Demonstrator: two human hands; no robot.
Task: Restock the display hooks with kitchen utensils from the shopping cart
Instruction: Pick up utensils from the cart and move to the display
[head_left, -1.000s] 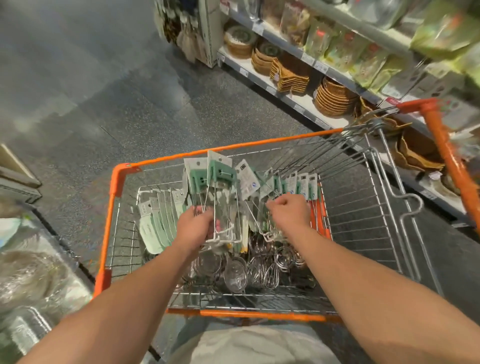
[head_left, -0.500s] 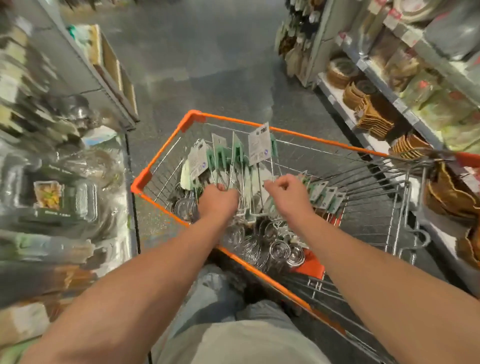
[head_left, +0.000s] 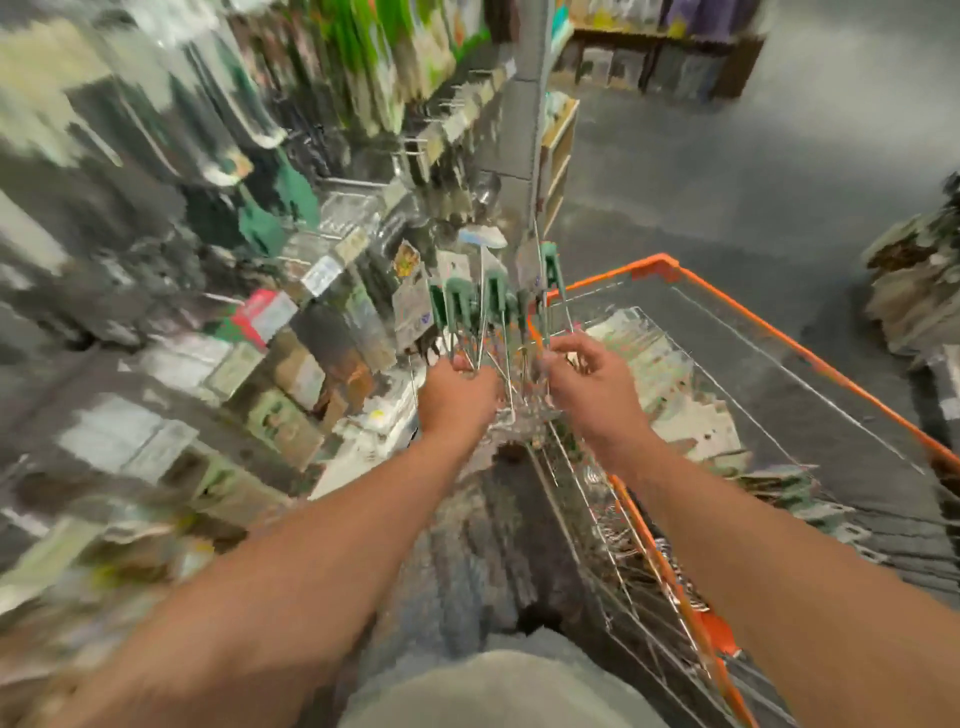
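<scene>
My left hand (head_left: 457, 397) grips a bunch of metal kitchen utensils (head_left: 483, 312) with green card tags, held upright above the cart's left corner. My right hand (head_left: 592, 379) pinches more of the same wire utensils from the right side of the bunch. The orange-rimmed wire shopping cart (head_left: 779, 332) stands to the right and holds more carded utensils and metal strainers. The display hooks (head_left: 441, 135) stick out from the shelving on the left, blurred by motion.
Shelves packed with boxed and hanging goods (head_left: 234, 364) fill the left side. A shelf end post (head_left: 530, 156) rises just beyond the utensils. Grey floor aisle (head_left: 753, 182) runs behind the cart, with another stocked display (head_left: 914, 291) at the far right.
The view has swung left from the cart toward the hook shelving. Both hands have lifted the bunch of utensils up out of the cart and carried it left.
</scene>
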